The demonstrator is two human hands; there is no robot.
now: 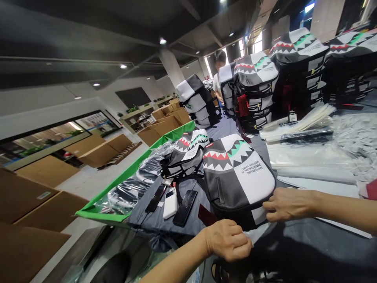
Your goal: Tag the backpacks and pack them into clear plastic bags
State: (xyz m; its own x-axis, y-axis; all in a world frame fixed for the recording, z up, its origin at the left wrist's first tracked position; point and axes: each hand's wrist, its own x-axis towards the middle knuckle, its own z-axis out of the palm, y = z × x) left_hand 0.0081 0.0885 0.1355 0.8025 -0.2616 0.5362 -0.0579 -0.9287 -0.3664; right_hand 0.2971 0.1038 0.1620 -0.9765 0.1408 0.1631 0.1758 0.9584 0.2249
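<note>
Black phone (pixel 185 208) and white power bank (pixel 170 203) lie beyond the left hand (pixel 226 240), which pinches a clear plastic sheet (pixel 255 232). Rightward, a black-and-white shark-mouth backpack (pixel 235 177) lies flat, the right hand (pixel 290 204) touching its edge, grip unclear.

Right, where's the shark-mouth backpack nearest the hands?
The shark-mouth backpack lies mid-frame in the head view on the dark table, under the right hand, with black phones to its left.

Printed in black on white panel of shark-mouth backpack (pixel 253 173), upside down in view: "SPRAYGROUND", "SHARK CENTRAL", "MIDTOWN, NY". Further small line beneath, not legible.
</note>
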